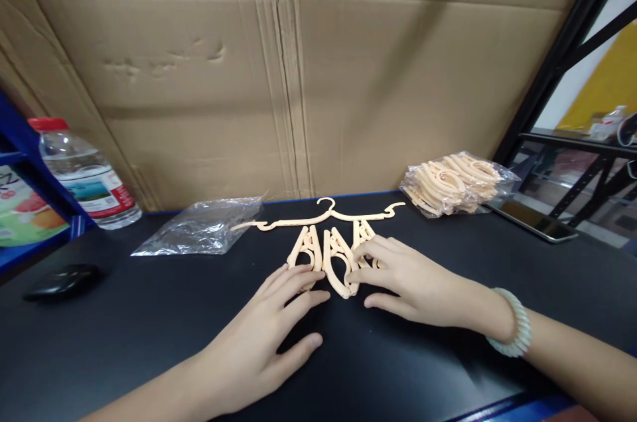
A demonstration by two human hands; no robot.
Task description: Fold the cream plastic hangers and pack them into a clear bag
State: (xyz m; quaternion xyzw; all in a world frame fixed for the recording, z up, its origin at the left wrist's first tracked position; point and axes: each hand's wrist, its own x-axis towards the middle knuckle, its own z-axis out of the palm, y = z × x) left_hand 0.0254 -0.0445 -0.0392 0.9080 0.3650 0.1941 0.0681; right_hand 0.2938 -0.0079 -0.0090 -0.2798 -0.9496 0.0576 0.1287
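Observation:
Three folded cream plastic hangers lie side by side on the black table (149,342). My left hand (273,322) rests with fingers spread over the lower part of the left folded hanger (305,253). Between the hands is the middle folded hanger (341,263), near my right hand's fingertips. My right hand (413,282), a pale coiled band on its wrist, has its fingers apart and partly covers the right folded hanger (363,231). Behind them lies an unfolded hanger (303,219), its hook pointing to the back.
A clear plastic bag (199,229) lies at the back left, near a water bottle (89,173) and a black mouse (62,282). At the back right, a bag of folded hangers (448,183) sits beside a phone (537,219). Cardboard (199,77) stands behind.

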